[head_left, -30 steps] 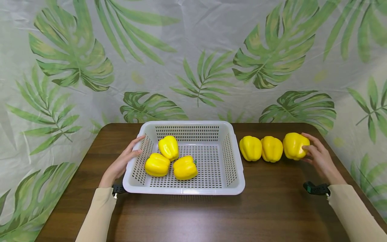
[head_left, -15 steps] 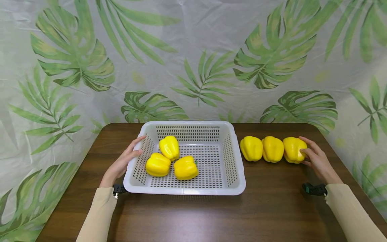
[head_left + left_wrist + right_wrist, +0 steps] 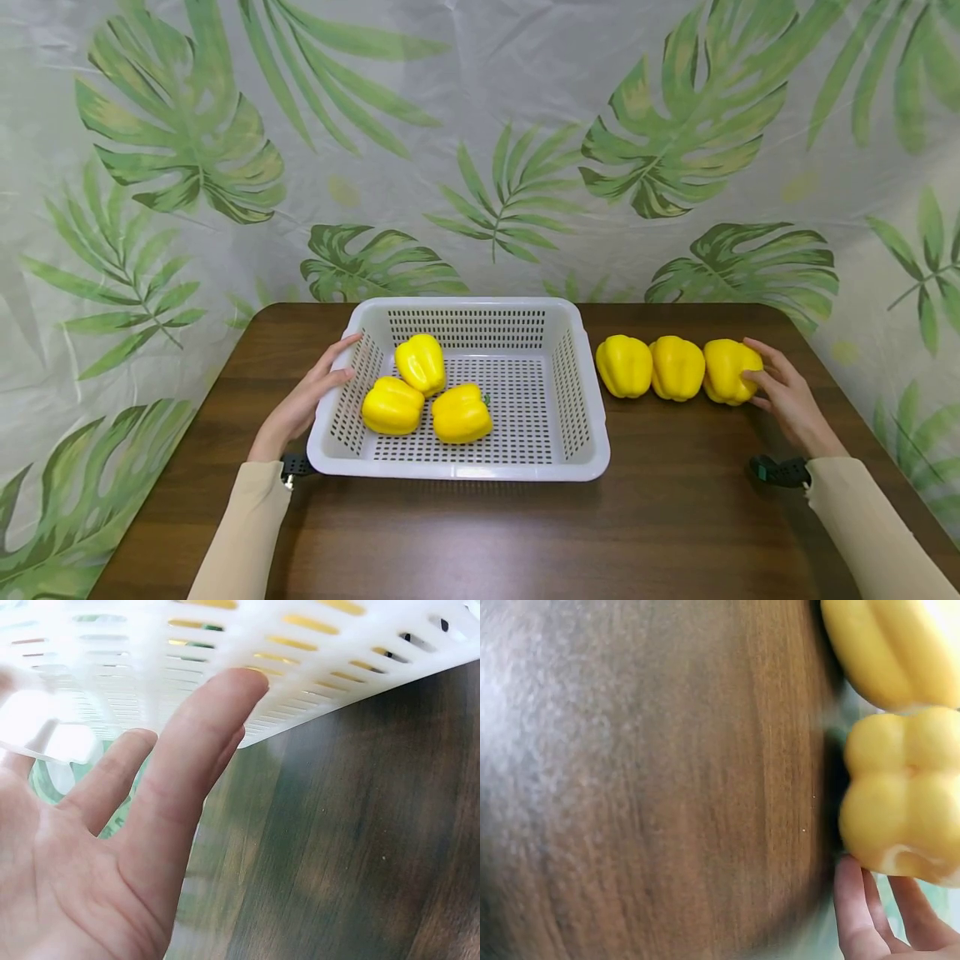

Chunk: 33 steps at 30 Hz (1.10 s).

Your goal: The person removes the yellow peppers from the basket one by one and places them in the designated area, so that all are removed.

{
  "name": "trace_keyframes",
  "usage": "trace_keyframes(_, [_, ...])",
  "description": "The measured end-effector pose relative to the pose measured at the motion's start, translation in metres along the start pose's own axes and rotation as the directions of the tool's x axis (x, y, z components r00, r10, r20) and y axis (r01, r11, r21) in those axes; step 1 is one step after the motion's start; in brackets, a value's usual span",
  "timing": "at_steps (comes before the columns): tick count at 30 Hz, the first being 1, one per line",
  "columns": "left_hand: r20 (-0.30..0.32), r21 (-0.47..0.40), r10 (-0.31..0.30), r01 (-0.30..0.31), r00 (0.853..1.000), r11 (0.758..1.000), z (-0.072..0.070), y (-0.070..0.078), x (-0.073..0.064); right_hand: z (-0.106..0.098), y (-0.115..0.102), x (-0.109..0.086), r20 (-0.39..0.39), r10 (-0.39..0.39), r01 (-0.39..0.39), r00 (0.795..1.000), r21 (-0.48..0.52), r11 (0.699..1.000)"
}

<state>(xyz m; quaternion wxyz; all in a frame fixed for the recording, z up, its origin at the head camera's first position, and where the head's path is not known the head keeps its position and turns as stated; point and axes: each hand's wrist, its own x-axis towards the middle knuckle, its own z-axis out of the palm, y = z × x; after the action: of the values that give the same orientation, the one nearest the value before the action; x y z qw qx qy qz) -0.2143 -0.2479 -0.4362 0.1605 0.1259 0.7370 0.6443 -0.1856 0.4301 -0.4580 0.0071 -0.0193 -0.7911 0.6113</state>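
A white perforated plastic basket (image 3: 457, 472) stands on the table with three yellow bell peppers inside: one at the back (image 3: 420, 364), one at the left (image 3: 392, 406), one at the front (image 3: 461, 414). My left hand (image 3: 300, 408) touches the outside of its left wall with extended fingers and thumb (image 3: 225, 705). Right of the basket three more yellow bell peppers form a row. My right hand (image 3: 795, 408) holds the rightmost bell pepper (image 3: 726, 372) by its right side, fingertips and thumb against it. The middle pepper (image 3: 678, 367) and the left pepper (image 3: 624, 367) sit beside it.
The dark wooden table (image 3: 487, 542) has rounded far corners. Behind it hangs a leaf-patterned cloth (image 3: 510, 125). The row's left pepper sits close to the basket's right wall.
The right hand has brought the rightmost bell pepper down and slightly left onto the table, next to the middle one. The left hand and the basket stay in place.
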Motion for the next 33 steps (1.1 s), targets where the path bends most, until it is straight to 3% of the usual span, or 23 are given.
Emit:
trace_keyframes(11, [0.001,-0.002,0.006,-0.006,1.000,1.000,0.000,-0.001,0.001,-0.002,-0.006,-0.003,-0.139,-0.061,0.082,0.988,0.149,0.986])
trace_keyframes(17, [0.003,-0.006,0.005,-0.005,1.000,1.000,0.000,-0.001,0.001,-0.001,-0.016,-0.005,-0.201,-0.169,0.221,0.965,0.275,0.936])
trace_keyframes(23, [0.003,-0.009,0.001,-0.001,1.000,1.000,0.000,0.000,0.000,0.004,-0.028,-0.005,-0.268,-0.225,0.306,0.937,0.316,0.898])
trace_keyframes(28, [0.003,-0.014,0.003,-0.003,1.000,1.000,0.000,0.000,0.000,0.011,-0.042,-0.004,-0.271,-0.264,0.353,0.926,0.367,0.860])
trace_keyframes(33, [-0.002,-0.011,-0.003,0.003,1.000,1.000,0.000,0.000,0.000,0.025,-0.057,-0.002,-0.227,-0.292,0.364,0.929,0.409,0.837])
